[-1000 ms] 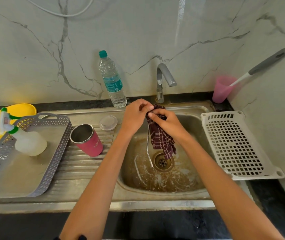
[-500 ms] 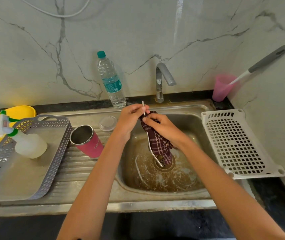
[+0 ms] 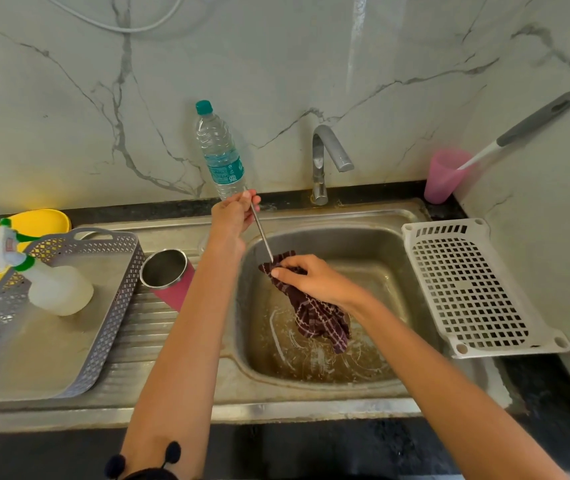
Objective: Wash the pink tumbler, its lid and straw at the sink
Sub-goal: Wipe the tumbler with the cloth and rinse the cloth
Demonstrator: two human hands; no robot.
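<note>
The left hand [image 3: 237,213] pinches the top of the straw [image 3: 262,233]; the right hand [image 3: 311,279] grips a cloth [image 3: 314,318] round its lower end, apparently the wiping step. Next, a steady slide along it. The tumbler [image 3: 170,277] stands left of the left forearm.

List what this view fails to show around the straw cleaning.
- Metal straw: lower end, head view, wrapped in the checked cloth that the right hand grips.
- Sink: drain, head view, covered by the hanging cloth.
- Pink tumbler: right side, head view, behind the left forearm.
- Water bottle: base, head view, behind the left hand.
</note>
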